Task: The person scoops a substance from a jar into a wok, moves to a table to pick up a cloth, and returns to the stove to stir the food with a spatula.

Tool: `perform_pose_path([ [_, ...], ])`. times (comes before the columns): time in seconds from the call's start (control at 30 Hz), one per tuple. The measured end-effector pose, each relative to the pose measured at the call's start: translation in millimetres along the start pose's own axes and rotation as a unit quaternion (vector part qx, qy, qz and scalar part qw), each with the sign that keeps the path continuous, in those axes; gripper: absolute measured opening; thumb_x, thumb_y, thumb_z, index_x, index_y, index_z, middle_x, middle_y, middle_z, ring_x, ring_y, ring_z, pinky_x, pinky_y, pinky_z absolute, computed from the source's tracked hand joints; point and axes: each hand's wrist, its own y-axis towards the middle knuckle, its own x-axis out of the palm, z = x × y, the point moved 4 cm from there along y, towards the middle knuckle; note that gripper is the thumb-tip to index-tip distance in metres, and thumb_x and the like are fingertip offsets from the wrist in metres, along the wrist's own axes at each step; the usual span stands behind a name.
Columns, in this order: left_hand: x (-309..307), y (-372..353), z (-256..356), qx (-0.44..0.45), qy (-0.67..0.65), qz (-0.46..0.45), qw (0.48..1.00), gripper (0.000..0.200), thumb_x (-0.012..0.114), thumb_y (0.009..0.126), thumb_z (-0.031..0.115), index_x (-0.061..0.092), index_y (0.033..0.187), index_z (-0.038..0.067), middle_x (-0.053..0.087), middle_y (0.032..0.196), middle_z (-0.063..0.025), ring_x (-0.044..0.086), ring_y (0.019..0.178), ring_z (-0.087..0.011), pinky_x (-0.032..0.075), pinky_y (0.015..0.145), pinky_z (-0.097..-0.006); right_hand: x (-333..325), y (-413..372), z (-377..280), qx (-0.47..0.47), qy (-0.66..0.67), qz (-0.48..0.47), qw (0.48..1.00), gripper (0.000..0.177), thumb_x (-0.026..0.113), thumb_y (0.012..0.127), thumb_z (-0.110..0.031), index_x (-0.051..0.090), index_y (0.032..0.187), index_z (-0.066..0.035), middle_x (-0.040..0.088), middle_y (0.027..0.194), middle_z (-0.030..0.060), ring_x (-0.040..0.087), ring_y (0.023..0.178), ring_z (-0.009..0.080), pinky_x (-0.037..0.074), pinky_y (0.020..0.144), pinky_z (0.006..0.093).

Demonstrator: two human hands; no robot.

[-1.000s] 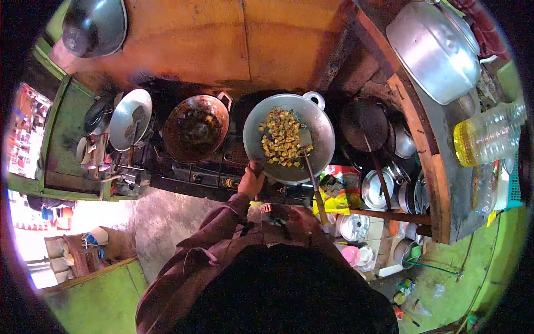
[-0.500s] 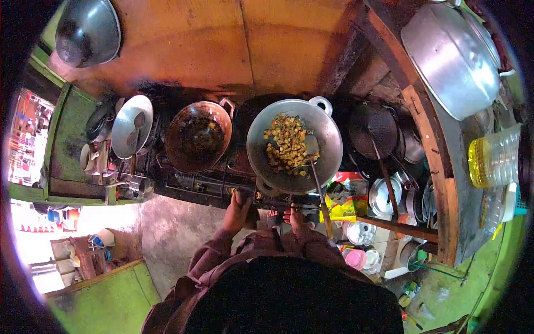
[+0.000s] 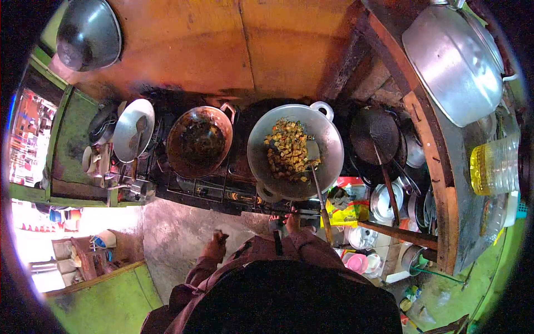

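Note:
My left hand [image 3: 214, 246] hangs over the floor in front of the stove, apart from it, with fingers loosely bent and nothing visible in them. At the stove's front edge, below the big wok, is my right hand [image 3: 292, 222]. Its fingers are bent in; whatever they grip is too small and dark to make out. Diced, browned food [image 3: 287, 146] lies in the large grey wok [image 3: 328, 172]. A spatula [image 3: 319, 195] rests in that wok, its wooden handle leaning over the rim towards me. Left of it, a browned pan [image 3: 181, 158] holds dark oil or residue.
A pale bowl [image 3: 123, 142] with a ladle stands at the far left of the stove [image 3: 208, 192]. On the right are a blackened pan [image 3: 370, 133], a yellow packet [image 3: 347, 214] and a shelf with a large metal pot [image 3: 450, 67] and an oil bottle [image 3: 489, 167].
My left hand has left the stove's front edge and drawn back towards my body. The right hand stays near the edge. The spatula and pans stay in place; the view has shifted slightly.

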Motion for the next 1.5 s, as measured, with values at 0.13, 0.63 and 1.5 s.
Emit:
perform_pose_path([
  [0.13, 24, -32, -72, 0.078, -0.058, 0.131, 0.987, 0.030, 0.044, 0.089, 0.036, 0.041, 0.111, 0.015, 0.062, 0.078, -0.0125, 0.061, 0.068, -0.0379, 0.047, 0.061, -0.0450, -10, 9, 11, 0.156, 0.221, -0.085, 0.959, 0.044, 0.033, 0.093, -0.046, 0.048, 0.116, -0.012, 0.060, 0.076, 0.0050, 0.054, 0.053, 0.0171, 0.044, 0.046, 0.0346],
  [0.63, 13, -9, -96, -0.025, -0.075, -0.030, 0.996, 0.030, 0.048, 0.088, 0.034, 0.050, 0.104, 0.009, 0.064, 0.079, -0.0106, 0.062, 0.071, -0.0272, 0.048, 0.065, -0.0402, 15, -50, -99, 0.331, 0.260, -0.164, 0.892, 0.043, 0.044, 0.085, -0.054, 0.058, 0.076, -0.014, 0.059, 0.066, 0.0034, 0.054, 0.060, 0.0207, 0.043, 0.055, 0.0371],
  [1.5, 160, -224, 337, 0.677, 0.121, -0.444, 0.574, 0.037, 0.076, 0.067, 0.013, 0.061, 0.099, 0.000, 0.059, 0.103, -0.0103, 0.054, 0.100, -0.0214, 0.042, 0.088, -0.0313, -180, -533, -243, 0.010, 0.158, 0.411, 0.898, 0.025, 0.049, 0.092, -0.029, 0.058, 0.103, -0.008, 0.060, 0.084, 0.0003, 0.054, 0.072, 0.0083, 0.045, 0.065, 0.0234],
])
